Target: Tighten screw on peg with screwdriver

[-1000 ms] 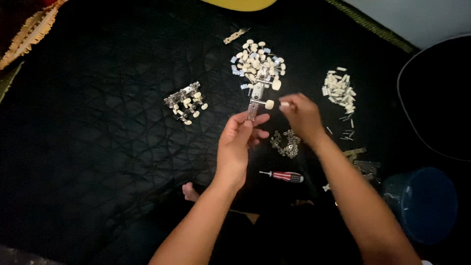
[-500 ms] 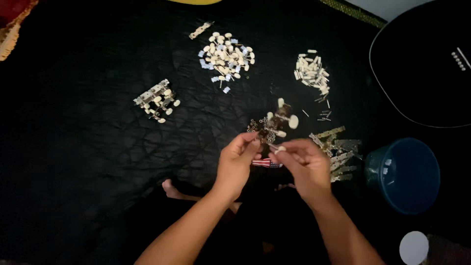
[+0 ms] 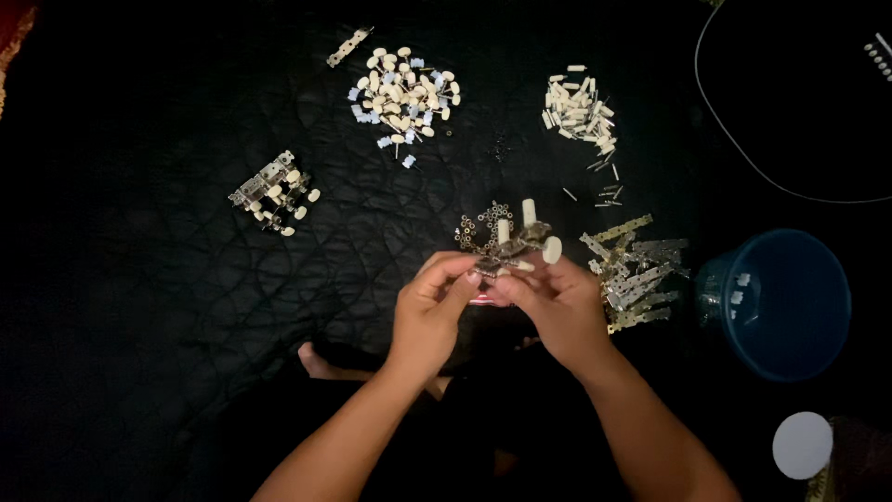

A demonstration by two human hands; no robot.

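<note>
My left hand and my right hand meet over a black quilted cloth. Together they grip a small metal strip fitted with cream knobs and pegs, which sticks up past my fingertips. Just behind it lies a cluster of tiny metal rings. A red-handled tool shows partly under my hands.
A heap of cream knobs and pale blue bits lies at the back, cream pegs to its right. Finished strips sit left, bare metal plates right. A blue bowl, white disc and dark round case stand at right.
My hands with the strip have come down and toward me, away from the knob heap. The view has shifted so the blue bowl and metal plates show fully.
</note>
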